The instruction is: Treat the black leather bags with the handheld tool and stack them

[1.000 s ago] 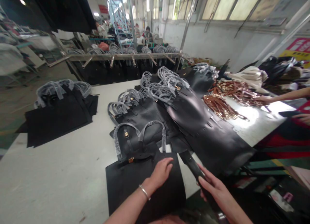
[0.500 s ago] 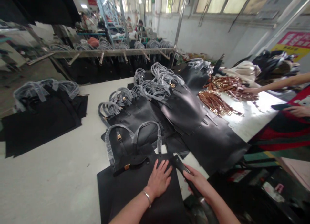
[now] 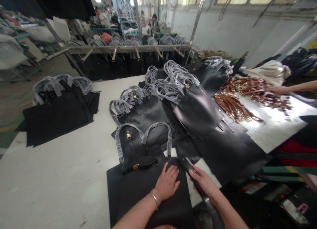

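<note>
My left hand (image 3: 167, 182) lies with its fingers spread on a black leather panel (image 3: 133, 202) near the table's front. Plastic-wrapped handles (image 3: 157, 126) rise from the panel's far edge, beside a black strap with a gold buckle (image 3: 135, 167). Just to the right, my right hand (image 3: 201, 180) is wrapped round a black handheld tool (image 3: 196, 186). The tool's front end reaches the panel's upper right corner, close to my left fingertips.
Stacked black panels with wrapped handles (image 3: 153, 113) lie behind, more (image 3: 59, 113) at the left. Brown straps with gold clasps (image 3: 235, 106) are at the right, where another person's hand (image 3: 278, 89) touches them. A metal rack (image 3: 128, 49) stands beyond the white table (image 3: 66, 176).
The view has turned left, so things sit further right in the picture. My hands keep nearly the same places on the panel. The other person's second hand is out of view.
</note>
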The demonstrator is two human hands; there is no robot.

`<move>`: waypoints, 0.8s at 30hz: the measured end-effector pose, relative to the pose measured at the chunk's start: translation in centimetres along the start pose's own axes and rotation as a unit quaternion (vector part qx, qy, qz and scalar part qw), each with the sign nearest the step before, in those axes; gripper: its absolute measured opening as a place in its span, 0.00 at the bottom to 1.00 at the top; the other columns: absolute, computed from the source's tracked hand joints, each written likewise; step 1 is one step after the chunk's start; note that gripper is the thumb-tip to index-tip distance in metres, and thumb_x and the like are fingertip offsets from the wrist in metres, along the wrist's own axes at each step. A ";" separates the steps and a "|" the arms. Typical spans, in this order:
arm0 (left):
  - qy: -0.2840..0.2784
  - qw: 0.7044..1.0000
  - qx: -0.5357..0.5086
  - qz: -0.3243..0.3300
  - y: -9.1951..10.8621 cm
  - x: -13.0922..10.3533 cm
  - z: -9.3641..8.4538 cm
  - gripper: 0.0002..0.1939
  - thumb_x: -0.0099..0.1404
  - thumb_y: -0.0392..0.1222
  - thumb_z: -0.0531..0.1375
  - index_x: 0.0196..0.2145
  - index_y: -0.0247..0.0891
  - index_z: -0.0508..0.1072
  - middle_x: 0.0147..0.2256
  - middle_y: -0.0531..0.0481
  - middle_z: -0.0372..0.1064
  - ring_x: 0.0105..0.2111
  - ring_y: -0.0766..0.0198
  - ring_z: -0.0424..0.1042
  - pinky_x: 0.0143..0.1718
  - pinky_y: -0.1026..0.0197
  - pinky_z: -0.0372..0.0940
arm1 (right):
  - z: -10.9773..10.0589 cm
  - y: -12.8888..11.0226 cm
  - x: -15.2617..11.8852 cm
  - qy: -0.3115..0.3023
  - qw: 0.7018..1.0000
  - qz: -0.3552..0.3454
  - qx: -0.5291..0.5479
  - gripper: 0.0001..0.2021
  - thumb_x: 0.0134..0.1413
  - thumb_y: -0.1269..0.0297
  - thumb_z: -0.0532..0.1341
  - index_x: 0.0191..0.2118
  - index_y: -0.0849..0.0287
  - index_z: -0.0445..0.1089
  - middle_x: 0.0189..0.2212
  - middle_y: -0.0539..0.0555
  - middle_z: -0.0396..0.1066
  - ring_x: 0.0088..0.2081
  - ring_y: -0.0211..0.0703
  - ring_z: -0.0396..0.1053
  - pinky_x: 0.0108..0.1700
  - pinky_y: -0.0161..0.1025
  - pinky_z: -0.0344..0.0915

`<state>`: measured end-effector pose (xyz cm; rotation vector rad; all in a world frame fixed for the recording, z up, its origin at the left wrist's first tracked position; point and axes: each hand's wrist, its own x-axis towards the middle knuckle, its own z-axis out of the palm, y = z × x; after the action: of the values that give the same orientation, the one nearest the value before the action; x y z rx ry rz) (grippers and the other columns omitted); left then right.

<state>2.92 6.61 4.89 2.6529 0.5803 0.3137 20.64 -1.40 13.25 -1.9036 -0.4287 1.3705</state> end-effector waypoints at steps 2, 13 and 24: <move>0.004 1.000 -0.016 0.001 -0.1 0.0 0.0 0.25 0.69 0.48 0.52 0.61 0.36 0.59 0.58 0.42 0.61 0.61 0.56 0.56 0.66 0.43 0.40 | 0.9 -0.6 0.1 0.022 0.999 -0.036 -0.012 0.34 0.52 0.51 0.60 0.63 0.56 0.57 0.27 0.48 0.71 0.19 0.35 0.65 0.19 0.32 0.61; 0.077 0.989 -0.024 -0.123 -3.7 -7.3 -2.2 0.21 0.65 0.40 0.57 0.56 0.39 0.63 0.56 0.39 0.62 0.57 0.50 0.62 0.56 0.41 0.61 | 3.9 -0.3 -2.2 -0.087 0.995 0.024 -0.037 0.34 0.52 0.52 0.59 0.63 0.61 0.57 0.21 0.46 0.67 0.12 0.34 0.63 0.13 0.30 0.55; 0.082 0.969 -0.141 -0.186 -7.1 -5.6 -3.3 0.45 0.56 0.49 0.67 0.64 0.46 0.46 0.60 0.39 0.55 0.49 0.53 0.69 0.48 0.47 0.69 | 5.8 -2.0 -1.6 -0.117 0.991 0.023 -0.060 0.30 0.56 0.60 0.59 0.63 0.59 0.56 0.20 0.44 0.67 0.12 0.32 0.63 0.12 0.28 0.56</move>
<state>-5.54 11.16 4.06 2.2026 0.9897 0.4653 15.05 1.05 14.85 -1.8649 -0.5963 1.6394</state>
